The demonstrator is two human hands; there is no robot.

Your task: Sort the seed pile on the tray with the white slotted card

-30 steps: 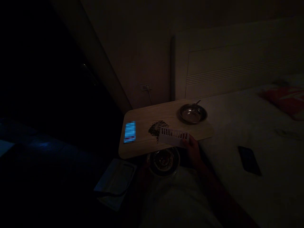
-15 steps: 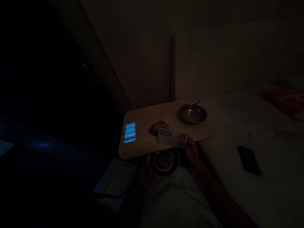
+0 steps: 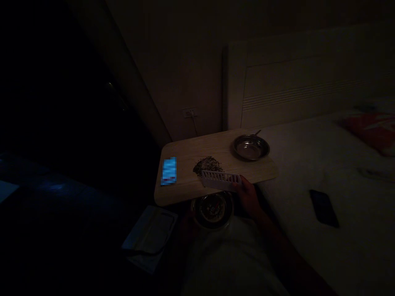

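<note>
My right hand (image 3: pixel 247 195) is closed round one end of a white slotted plastic piece (image 3: pixel 220 181), which looks like a small rack or shallow basket. Its long side lies along the near edge of a pile of small dark bits (image 3: pixel 208 164), perhaps seeds or grains, on the light wooden table (image 3: pixel 185 154). Below the table's front edge is a round metal bowl (image 3: pixel 212 209) with scattered bits inside. In deep shadow, my left hand (image 3: pixel 189 226) grips the bowl's left side; its fingers barely show.
A shiny metal bowl (image 3: pixel 251 147) with a handle sticking out behind it stands at the table's back right. A lit phone screen (image 3: pixel 168 171) is on the left. Beside the table are a bed with a dark phone (image 3: pixel 324 208) and a pale flat bag (image 3: pixel 151 238).
My right hand has drawn the white slotted piece slightly toward me and to the left, uncovering more of the pile. The bowl in my left hand has hardly moved.
</note>
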